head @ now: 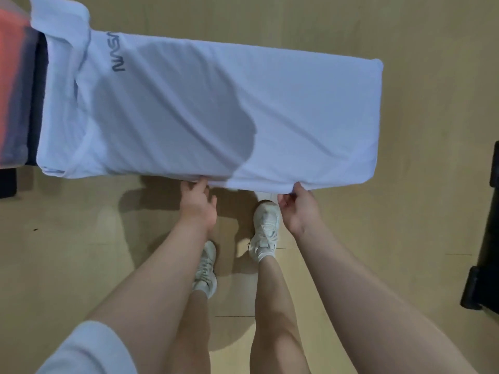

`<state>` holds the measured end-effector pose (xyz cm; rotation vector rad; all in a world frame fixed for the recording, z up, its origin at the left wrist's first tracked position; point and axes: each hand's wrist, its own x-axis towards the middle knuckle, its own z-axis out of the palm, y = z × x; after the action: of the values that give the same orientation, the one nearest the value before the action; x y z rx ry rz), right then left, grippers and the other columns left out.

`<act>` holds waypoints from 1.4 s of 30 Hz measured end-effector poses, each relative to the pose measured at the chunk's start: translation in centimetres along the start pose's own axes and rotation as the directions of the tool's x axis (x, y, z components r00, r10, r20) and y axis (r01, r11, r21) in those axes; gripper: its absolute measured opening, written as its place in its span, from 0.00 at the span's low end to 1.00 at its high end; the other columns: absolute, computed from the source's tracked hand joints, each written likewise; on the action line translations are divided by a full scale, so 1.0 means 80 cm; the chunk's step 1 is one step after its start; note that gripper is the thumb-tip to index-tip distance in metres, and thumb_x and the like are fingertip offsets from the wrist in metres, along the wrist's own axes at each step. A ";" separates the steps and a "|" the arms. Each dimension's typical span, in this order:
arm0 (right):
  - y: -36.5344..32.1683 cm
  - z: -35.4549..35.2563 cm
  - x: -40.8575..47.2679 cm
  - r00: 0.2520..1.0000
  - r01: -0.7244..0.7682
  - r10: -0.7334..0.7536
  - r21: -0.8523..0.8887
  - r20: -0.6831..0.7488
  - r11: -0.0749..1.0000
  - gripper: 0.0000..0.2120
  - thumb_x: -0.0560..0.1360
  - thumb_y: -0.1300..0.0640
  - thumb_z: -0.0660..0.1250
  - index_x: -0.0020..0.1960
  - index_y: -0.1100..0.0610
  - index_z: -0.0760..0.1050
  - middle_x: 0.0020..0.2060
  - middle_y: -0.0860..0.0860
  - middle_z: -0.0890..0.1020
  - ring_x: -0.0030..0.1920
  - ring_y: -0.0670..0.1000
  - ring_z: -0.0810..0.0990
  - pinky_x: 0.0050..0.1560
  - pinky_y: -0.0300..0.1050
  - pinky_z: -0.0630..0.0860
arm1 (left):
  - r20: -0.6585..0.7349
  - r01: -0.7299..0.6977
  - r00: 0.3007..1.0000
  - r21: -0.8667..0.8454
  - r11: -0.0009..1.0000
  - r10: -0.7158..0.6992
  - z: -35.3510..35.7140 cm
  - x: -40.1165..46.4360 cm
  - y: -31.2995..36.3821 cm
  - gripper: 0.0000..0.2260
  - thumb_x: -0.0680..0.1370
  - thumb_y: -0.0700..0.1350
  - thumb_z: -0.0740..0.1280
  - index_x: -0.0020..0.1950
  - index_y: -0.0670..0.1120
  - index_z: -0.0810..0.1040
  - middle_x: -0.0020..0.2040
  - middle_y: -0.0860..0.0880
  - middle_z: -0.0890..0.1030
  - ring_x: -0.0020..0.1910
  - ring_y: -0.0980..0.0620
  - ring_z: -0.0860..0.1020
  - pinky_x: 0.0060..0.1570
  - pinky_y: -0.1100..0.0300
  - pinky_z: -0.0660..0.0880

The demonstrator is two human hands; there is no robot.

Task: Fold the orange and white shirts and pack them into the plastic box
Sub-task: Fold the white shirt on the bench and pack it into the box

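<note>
Both hands work the near edge of the white shirt [205, 112], which lies spread across a narrow table [40, 85] in the upper half of the frame. The left hand [198, 203], at centre, has its fingers curled up under the hem, thumb apart to the side; it grips the cloth edge from below. The right hand [297, 209], just right of centre, pinches the hem between thumb and curled fingers, lifting a small peak in the fabric.

The shirt is soft, thin cotton with long diagonal creases, draped so that it takes the table's rounded rectangular shape (the far right corner shows as a smooth bump). Grey lettering sits near its upper left, beside the collar and a folded sleeve. A shadow falls across its middle.

At the far left edge, something orange [12, 85] shows, blurred; whether it is the orange shirt or the box cannot be told. Below, white sneakers [266, 230] stand on a pale wooden floor [391, 211].
</note>
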<state>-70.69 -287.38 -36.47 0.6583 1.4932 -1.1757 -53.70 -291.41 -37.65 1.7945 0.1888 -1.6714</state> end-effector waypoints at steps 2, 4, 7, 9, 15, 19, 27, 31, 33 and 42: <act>0.008 -0.005 -0.007 0.997 0.050 -0.056 -0.106 -0.048 0.993 0.07 0.77 0.67 0.58 0.43 0.58 0.68 0.36 0.52 0.76 0.33 0.48 0.73 0.33 0.38 0.74 | 0.043 0.032 0.999 0.020 0.999 -0.033 -0.008 0.009 -0.001 0.23 0.79 0.44 0.63 0.72 0.53 0.61 0.64 0.52 0.74 0.64 0.52 0.69 0.67 0.55 0.62; 0.019 -0.014 -0.023 0.995 0.051 -0.066 -0.176 -0.077 0.983 0.08 0.76 0.67 0.57 0.42 0.58 0.69 0.34 0.52 0.75 0.31 0.48 0.71 0.34 0.39 0.72 | 0.130 0.052 0.990 0.056 0.997 -0.059 -0.015 0.007 0.000 0.12 0.79 0.47 0.63 0.63 0.50 0.70 0.53 0.54 0.77 0.53 0.55 0.73 0.61 0.60 0.66; 0.046 -0.022 -0.045 0.996 -0.008 -0.010 -0.201 -0.089 0.979 0.09 0.76 0.68 0.54 0.41 0.59 0.70 0.32 0.52 0.74 0.29 0.48 0.69 0.35 0.40 0.71 | 0.135 0.087 0.986 0.077 0.993 -0.097 -0.024 -0.006 0.007 0.11 0.81 0.47 0.59 0.61 0.47 0.73 0.54 0.54 0.78 0.51 0.58 0.77 0.62 0.63 0.67; 0.071 -0.020 -0.058 0.994 -0.054 0.035 -0.196 -0.101 0.979 0.10 0.76 0.68 0.54 0.42 0.59 0.70 0.33 0.53 0.74 0.30 0.49 0.69 0.33 0.40 0.72 | 0.103 0.056 0.993 0.054 0.997 -0.062 -0.044 -0.012 0.015 0.12 0.81 0.46 0.58 0.62 0.46 0.72 0.61 0.50 0.78 0.58 0.54 0.77 0.66 0.59 0.68; 0.122 -0.017 -0.063 0.984 -0.169 0.137 -0.355 -0.113 0.920 0.05 0.78 0.60 0.57 0.50 0.52 0.69 0.35 0.50 0.71 0.33 0.48 0.70 0.38 0.42 0.70 | -0.103 -0.131 0.984 0.160 0.978 0.149 -0.110 -0.016 0.051 0.14 0.79 0.43 0.59 0.64 0.43 0.71 0.54 0.48 0.78 0.46 0.53 0.78 0.41 0.61 0.75; 0.096 -0.035 -0.051 0.983 -0.097 0.025 -0.400 -0.182 0.912 0.20 0.79 0.53 0.57 0.70 0.52 0.61 0.50 0.51 0.72 0.41 0.52 0.72 0.48 0.47 0.71 | -0.150 -0.080 0.979 0.323 0.943 0.134 -0.098 -0.030 0.041 0.12 0.80 0.46 0.58 0.63 0.49 0.66 0.58 0.49 0.74 0.57 0.48 0.72 0.52 0.56 0.71; -0.041 -0.056 -0.033 0.833 0.408 -0.551 -0.629 -0.039 0.662 0.27 0.80 0.55 0.56 0.76 0.50 0.48 0.76 0.50 0.54 0.73 0.53 0.59 0.69 0.45 0.58 | -0.013 -0.321 0.884 0.710 0.627 0.467 -0.024 -0.068 0.001 0.21 0.79 0.40 0.57 0.72 0.42 0.60 0.72 0.43 0.58 0.67 0.44 0.66 0.66 0.56 0.62; -0.109 -0.036 -0.020 0.654 0.467 -0.754 -0.818 0.064 0.335 0.25 0.79 0.52 0.59 0.74 0.52 0.57 0.75 0.52 0.55 0.72 0.55 0.59 0.69 0.50 0.60 | 0.471 -0.589 0.671 0.808 0.027 0.573 0.019 -0.086 -0.004 0.18 0.78 0.37 0.57 0.68 0.42 0.66 0.71 0.41 0.61 0.70 0.43 0.62 0.68 0.54 0.59; -0.139 -0.021 -0.009 0.668 0.413 -0.732 -0.885 0.133 0.215 0.25 0.78 0.50 0.59 0.73 0.53 0.59 0.73 0.52 0.59 0.70 0.56 0.60 0.69 0.53 0.62 | 0.594 -0.587 0.665 0.791 -0.175 0.453 0.053 -0.084 -0.008 0.22 0.80 0.40 0.55 0.74 0.45 0.59 0.76 0.44 0.53 0.75 0.45 0.53 0.72 0.53 0.53; -0.215 0.015 0.042 0.819 0.259 -0.566 -0.942 0.097 0.212 0.09 0.78 0.55 0.58 0.53 0.59 0.69 0.52 0.56 0.77 0.53 0.57 0.75 0.49 0.50 0.71 | 0.647 -0.467 0.741 0.688 -0.555 0.179 0.158 -0.069 -0.013 0.25 0.81 0.49 0.51 0.77 0.49 0.47 0.78 0.45 0.43 0.76 0.44 0.44 0.73 0.52 0.48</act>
<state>-86.18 -295.23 -34.00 -0.5010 2.3515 -0.3355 -65.71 -295.79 -32.38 1.9747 -2.6720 -1.0607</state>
